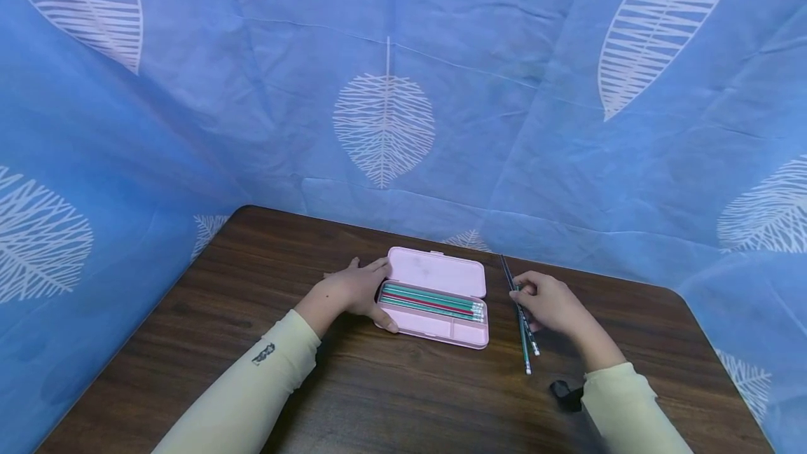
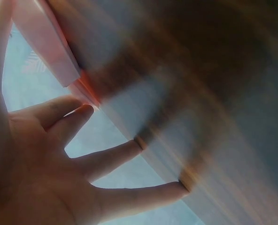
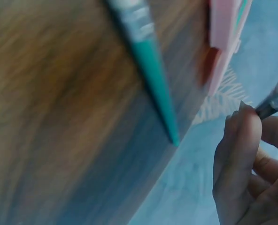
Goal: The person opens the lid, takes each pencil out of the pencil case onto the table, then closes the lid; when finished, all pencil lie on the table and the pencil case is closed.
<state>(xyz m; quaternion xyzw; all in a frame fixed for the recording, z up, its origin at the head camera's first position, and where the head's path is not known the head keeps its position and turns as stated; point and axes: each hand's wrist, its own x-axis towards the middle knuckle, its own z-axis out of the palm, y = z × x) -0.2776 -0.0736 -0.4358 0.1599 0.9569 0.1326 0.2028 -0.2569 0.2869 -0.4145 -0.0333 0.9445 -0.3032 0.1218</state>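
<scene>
A pink pencil case (image 1: 412, 320) lies with its lid (image 1: 435, 272) folded back. Inside its rear compartment, several green pencils and a red one (image 1: 429, 303) lie side by side. My left hand (image 1: 356, 291) rests against the case's left end, thumb at the front corner, fingers spread straight; the left wrist view shows them fanned out beside the pink case (image 2: 47, 44). To the right of the case, my right hand (image 1: 555, 303) pinches a dark pencil (image 3: 272, 104) between thumb and fingers. A green pencil (image 1: 525, 349) lies on the table below it, eraser end toward me.
The dark wooden table (image 1: 403, 398) ends at a blue leaf-print cloth (image 1: 479, 125) hanging behind it. A small black object (image 1: 566, 396) sits beside the right sleeve. The front of the case has smaller compartments.
</scene>
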